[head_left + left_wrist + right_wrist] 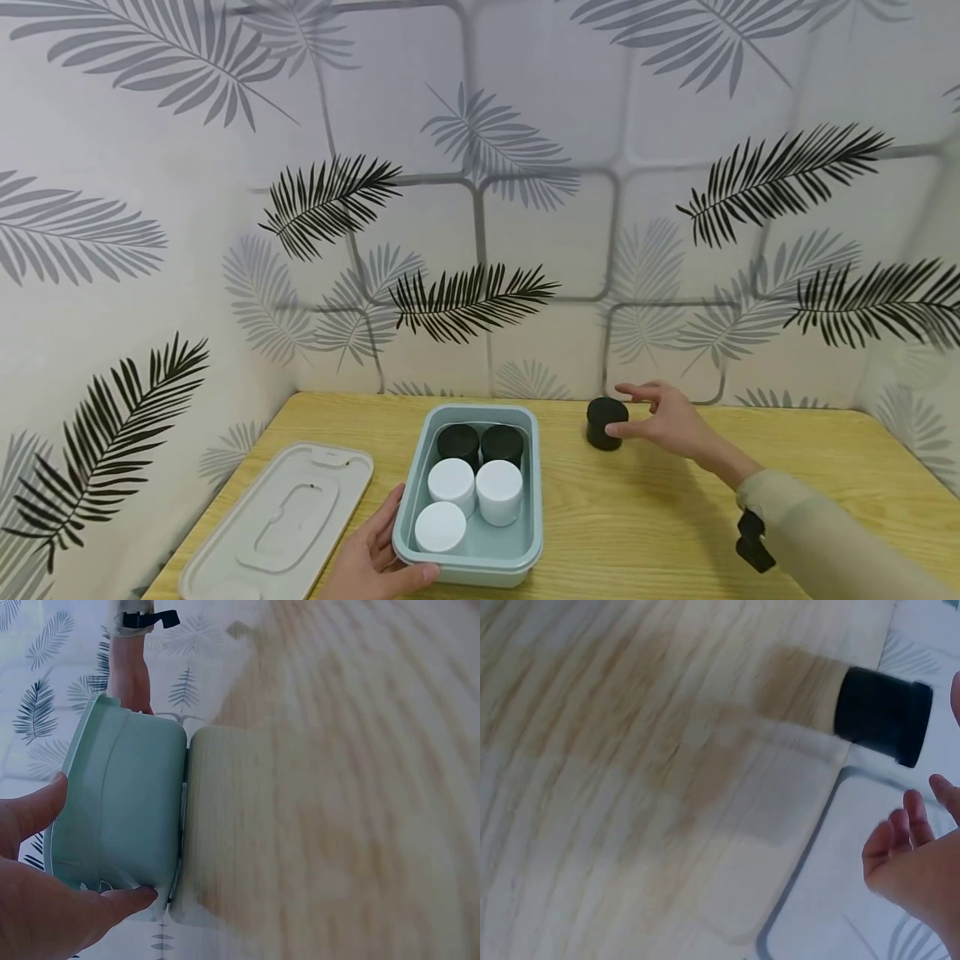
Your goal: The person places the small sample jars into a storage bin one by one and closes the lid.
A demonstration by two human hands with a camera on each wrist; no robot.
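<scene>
A light blue-green plastic box (535,492) stands on the table, its near left corner gripped by my left hand (369,557). In the left wrist view, thumb and fingers span the side of the box (142,799). Inside it, two black jars (458,442) are at the far end, with three white jars (441,527) nearer. To the right, a black cylindrical jar (604,423) stands upright on the table. My right hand (670,423) is beside it with thumb and fingers spread; the right wrist view shows a gap between fingers and jar (881,716).
Left of the box lies a flat, pale lid (288,521) with a raised outline. The wooden table (622,533) ends at a leaf-patterned wall (540,242) at the back. A dark strap (752,542) is round the right wrist.
</scene>
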